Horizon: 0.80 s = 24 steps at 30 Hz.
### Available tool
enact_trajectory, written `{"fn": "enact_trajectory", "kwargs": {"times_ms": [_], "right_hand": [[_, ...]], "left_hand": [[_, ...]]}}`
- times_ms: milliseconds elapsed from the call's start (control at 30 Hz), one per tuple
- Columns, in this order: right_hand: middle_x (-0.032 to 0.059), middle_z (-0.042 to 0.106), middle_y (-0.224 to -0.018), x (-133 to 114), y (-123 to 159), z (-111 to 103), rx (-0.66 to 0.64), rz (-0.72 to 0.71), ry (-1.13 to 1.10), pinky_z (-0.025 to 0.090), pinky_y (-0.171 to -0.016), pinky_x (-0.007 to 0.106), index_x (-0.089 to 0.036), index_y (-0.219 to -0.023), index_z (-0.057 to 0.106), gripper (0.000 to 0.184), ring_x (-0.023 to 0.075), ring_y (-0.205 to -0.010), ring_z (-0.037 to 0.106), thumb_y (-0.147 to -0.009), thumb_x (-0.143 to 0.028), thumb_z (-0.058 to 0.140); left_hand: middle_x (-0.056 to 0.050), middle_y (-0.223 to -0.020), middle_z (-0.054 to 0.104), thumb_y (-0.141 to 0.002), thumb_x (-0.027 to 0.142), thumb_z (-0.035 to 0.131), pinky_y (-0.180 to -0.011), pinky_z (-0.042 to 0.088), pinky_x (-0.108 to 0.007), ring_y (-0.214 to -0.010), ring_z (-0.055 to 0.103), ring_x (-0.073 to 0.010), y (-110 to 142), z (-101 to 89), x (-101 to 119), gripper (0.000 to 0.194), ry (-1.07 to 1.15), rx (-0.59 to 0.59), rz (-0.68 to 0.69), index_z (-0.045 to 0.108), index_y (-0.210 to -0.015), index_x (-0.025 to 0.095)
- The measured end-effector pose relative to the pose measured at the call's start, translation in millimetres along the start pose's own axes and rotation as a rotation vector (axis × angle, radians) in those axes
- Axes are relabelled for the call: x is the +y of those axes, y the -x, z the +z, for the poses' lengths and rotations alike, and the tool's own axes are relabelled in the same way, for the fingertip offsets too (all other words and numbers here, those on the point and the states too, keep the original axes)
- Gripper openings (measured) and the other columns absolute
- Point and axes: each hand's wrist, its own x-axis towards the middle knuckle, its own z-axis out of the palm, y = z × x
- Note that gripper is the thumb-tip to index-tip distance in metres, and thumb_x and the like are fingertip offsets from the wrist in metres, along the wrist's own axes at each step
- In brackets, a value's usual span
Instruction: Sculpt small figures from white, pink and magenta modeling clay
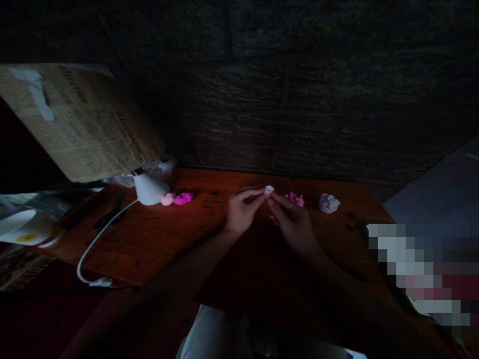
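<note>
A small white piece of what looks like modelling clay (269, 190) is pinched between the fingertips of both hands above the table. My left hand (241, 209) grips its left side with thumb and forefinger. From the lower right, my right hand (294, 219) has its fingertips closed on the same piece. Just behind my right hand lies a pink ruffled flower-like thing (295, 199), partly hidden by the fingers. Farther right sits a white ruffled flower-like piece (329, 203). Left of my hands are a light pink lump (168, 199) and a bright magenta lump (183, 198), side by side.
A lamp with a newsprint-patterned shade (93, 119) and white base (150, 188) stands on the wooden table (202, 219). Its white cord (84, 254) hangs over the front edge. Dark scissors (112, 212) and a white cup (22, 227) lie leftward. A dark wall (239, 99) rises behind.
</note>
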Motion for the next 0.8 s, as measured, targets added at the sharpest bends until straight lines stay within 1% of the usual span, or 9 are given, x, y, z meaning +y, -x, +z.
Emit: {"fn": "enact_trajectory", "kwargs": {"times_ms": [67,233,333,400,500,567,667,733,800], "right_hand": [[0.0070,0.074,-0.102,0.7,-0.6,-0.7,-0.011,-0.016,0.018,0.052,-0.060,0.031,-0.022,-0.115,0.076,0.049,0.0116,-0.062,0.058,-0.078,-0.054,0.071],[0.0075,0.073,-0.107,3.2,0.1,-2.8,0.022,-0.098,0.103,0.054,-0.065,0.034,-0.023,-0.124,0.071,0.051,0.0126,-0.064,0.060,-0.082,-0.051,0.069],[0.0066,0.072,-0.109,3.3,3.0,-1.3,-0.026,-0.140,0.120,0.054,-0.067,0.034,-0.025,-0.129,0.068,0.049,0.0125,-0.065,0.060,-0.085,-0.048,0.067],[0.0063,0.072,-0.107,2.0,4.9,0.6,-0.048,-0.128,0.097,0.054,-0.066,0.033,-0.025,-0.129,0.068,0.049,0.0122,-0.064,0.060,-0.085,-0.047,0.067],[0.0055,0.073,-0.102,-2.4,5.4,1.9,-0.024,-0.087,0.051,0.052,-0.061,0.031,-0.025,-0.123,0.071,0.047,0.0122,-0.063,0.059,-0.083,-0.049,0.068],[0.0055,0.074,-0.098,-6.2,3.7,0.1,0.018,-0.057,0.043,0.051,-0.058,0.030,-0.024,-0.117,0.074,0.045,0.0125,-0.063,0.059,-0.082,-0.052,0.068],[0.0067,0.074,-0.095,-11.3,-2.1,-7.2,0.081,-0.012,0.057,0.049,-0.055,0.028,-0.020,-0.110,0.075,0.046,0.0136,-0.064,0.061,-0.080,-0.055,0.068],[0.0074,0.074,-0.090,-13.7,-7.1,-14.2,0.055,0.012,0.076,0.048,-0.055,0.027,-0.018,-0.104,0.077,0.046,0.0147,-0.067,0.062,-0.080,-0.056,0.068],[0.0077,0.074,-0.087,-15.4,-11.8,-21.1,-0.028,0.038,0.095,0.047,-0.057,0.026,-0.017,-0.098,0.078,0.042,0.0153,-0.068,0.063,-0.079,-0.053,0.068]], "left_hand": [[-0.005,-0.093,0.079,-0.074,0.025,0.080,-0.088,0.058,-0.035,-0.090,0.074,-0.0178,-0.4,0.3,0.7,0.014,-0.006,0.007,-0.006,0.079,-0.087,0.020],[-0.005,-0.095,0.079,-0.074,0.025,0.081,-0.091,0.057,-0.036,-0.091,0.074,-0.0180,-1.1,-0.1,4.5,0.015,-0.022,0.045,-0.054,0.079,-0.088,0.019],[-0.005,-0.092,0.079,-0.074,0.025,0.080,-0.088,0.058,-0.034,-0.088,0.073,-0.0176,-1.3,-0.5,5.4,0.014,-0.056,0.066,-0.031,0.079,-0.086,0.019],[-0.004,-0.090,0.078,-0.074,0.024,0.080,-0.083,0.058,-0.032,-0.086,0.073,-0.0167,-1.4,-0.2,5.4,0.012,-0.068,0.070,-0.001,0.079,-0.085,0.020],[-0.004,-0.089,0.078,-0.076,0.024,0.079,-0.079,0.058,-0.030,-0.083,0.072,-0.0156,-1.5,0.6,4.7,0.011,-0.075,0.061,0.026,0.079,-0.086,0.020],[-0.004,-0.091,0.078,-0.077,0.024,0.078,-0.076,0.057,-0.029,-0.082,0.071,-0.0148,-1.3,0.6,3.8,0.011,-0.088,0.046,0.050,0.079,-0.088,0.021],[-0.004,-0.093,0.077,-0.079,0.023,0.077,-0.072,0.056,-0.027,-0.081,0.070,-0.0140,-0.3,-0.8,2.6,0.012,-0.145,0.015,0.127,0.078,-0.091,0.022],[-0.005,-0.095,0.077,-0.081,0.023,0.076,-0.070,0.054,-0.027,-0.082,0.069,-0.0144,0.9,-2.3,2.7,0.012,-0.202,-0.021,0.185,0.079,-0.093,0.022],[-0.006,-0.096,0.077,-0.083,0.023,0.074,-0.070,0.054,-0.028,-0.084,0.069,-0.0155,2.0,-3.8,3.8,0.012,-0.262,-0.069,0.240,0.079,-0.095,0.023]]}}
